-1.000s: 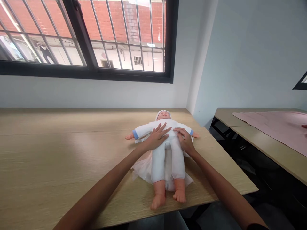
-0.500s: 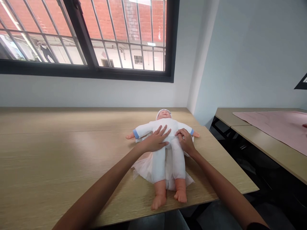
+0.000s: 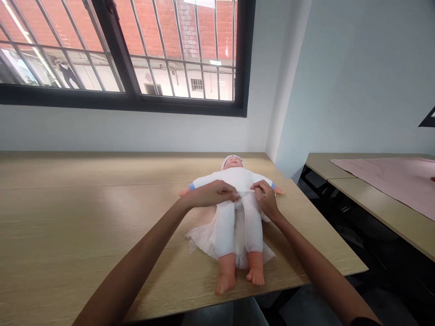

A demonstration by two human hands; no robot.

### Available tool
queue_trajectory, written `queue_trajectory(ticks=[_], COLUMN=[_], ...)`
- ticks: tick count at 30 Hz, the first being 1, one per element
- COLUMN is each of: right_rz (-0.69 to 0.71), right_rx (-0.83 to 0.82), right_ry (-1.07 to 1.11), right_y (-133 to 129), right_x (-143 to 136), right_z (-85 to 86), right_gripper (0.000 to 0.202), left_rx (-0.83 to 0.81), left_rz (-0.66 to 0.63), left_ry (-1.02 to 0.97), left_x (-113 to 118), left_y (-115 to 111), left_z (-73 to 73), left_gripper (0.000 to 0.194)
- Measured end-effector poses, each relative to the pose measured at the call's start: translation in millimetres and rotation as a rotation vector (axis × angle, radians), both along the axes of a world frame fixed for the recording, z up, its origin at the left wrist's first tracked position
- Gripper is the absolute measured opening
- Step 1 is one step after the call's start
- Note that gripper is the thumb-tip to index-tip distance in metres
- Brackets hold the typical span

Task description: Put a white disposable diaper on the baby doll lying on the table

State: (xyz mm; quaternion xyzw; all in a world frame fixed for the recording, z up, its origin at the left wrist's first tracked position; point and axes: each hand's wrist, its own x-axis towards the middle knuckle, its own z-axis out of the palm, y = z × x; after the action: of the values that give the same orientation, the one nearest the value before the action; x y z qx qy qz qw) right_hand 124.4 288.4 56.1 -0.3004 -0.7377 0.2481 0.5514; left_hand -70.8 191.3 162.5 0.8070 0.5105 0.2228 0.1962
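A baby doll [image 3: 234, 179] lies on its back, head away from me, arms spread and bare feet near the table's front edge. It has a white cloth body, blue cuffs and a white cap. Thin pale sheer fabric [image 3: 203, 237] is spread under its hips and legs. My left hand [image 3: 217, 194] is over the doll's left-side waist as I see it, fingers curled together. At the other side of the waist, my right hand [image 3: 267, 197] pinches with thumb and fingers. A sheer edge shows between the hands; what either pinch holds is too small to make out.
The doll lies on a light wooden table [image 3: 84, 217] close to its right edge. Past a dark gap on the right stands another table [image 3: 367, 194] with a pink cloth [image 3: 394, 179]. A barred window [image 3: 183, 54] is in the wall behind.
My left hand, lying spread on the doll's belly before, has lifted and curled its fingers together. My right hand stays pinched at the waist with slight movement.
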Motion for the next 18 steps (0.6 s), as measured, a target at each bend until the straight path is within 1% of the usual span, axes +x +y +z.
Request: queue_trajectory(ticks=[2,5,7,9,12,18], right_rz=[0.033,0.094,0.125,0.137,0.122,0.088], right_rx=[0.027,0.063,0.075,0.080,0.084,0.119], right_ry=[-0.037,-0.161,-0.228,-0.255,-0.247,-0.242], right_y=[1.5,4.1,5.0,5.0,4.3,4.9], right_x=[-0.5,-0.8,-0.6,0.0,1.1,2.1], right_z=[-2.5,-7.0,-8.4,-7.8,-5.1,-4.0], right_gripper=[0.028,0.039,0.045,0.046,0.040,0.028], left_rx=[0.050,0.200,0.246,0.262,0.268,0.196], left_rz=[0.031,0.121,0.134,0.116,0.094,0.082], left_ry=[-0.029,-0.025,0.014,0.052,0.069,0.071], left_x=[0.5,-0.3,-1.7,-2.6,-1.7,3.1], left_y=[5.5,16.9,23.8,28.7,31.7,30.0], left_z=[-3.9,-21.7,-34.4,-42.7,-44.5,-36.9], left_gripper=[0.028,0.028,0.030,0.031,0.026,0.025])
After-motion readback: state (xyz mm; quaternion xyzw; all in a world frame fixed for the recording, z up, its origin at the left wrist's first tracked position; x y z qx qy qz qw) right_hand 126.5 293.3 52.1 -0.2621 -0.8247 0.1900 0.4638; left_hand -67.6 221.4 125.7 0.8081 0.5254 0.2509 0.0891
